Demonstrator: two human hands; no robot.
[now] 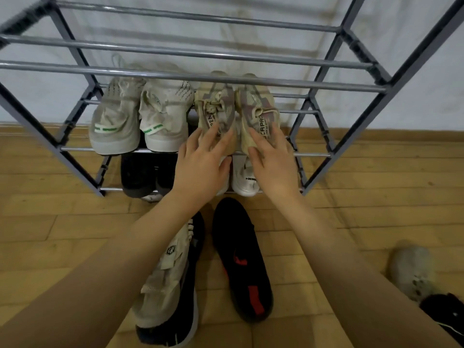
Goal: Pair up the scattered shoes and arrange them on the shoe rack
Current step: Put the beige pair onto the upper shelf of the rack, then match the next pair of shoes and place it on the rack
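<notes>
Head view: left hand [200,167] and right hand [272,162] rest with fingers spread on the heels of the beige pair [234,114], seated on the shoe rack [346,136] middle tier; no clenched grasp. Placement step. Next: collect the black shoe [242,259] from the floor

Floor [50,222]: light wooden planks with visible seams, running under and on both sides of the fingers. Wall [276,11]: pale grey-white, faintly stained, beyond the fingertips. Wooden skirting board [401,133] where wall meets floor. Lighting even, soft, no hard shadows.
</notes>
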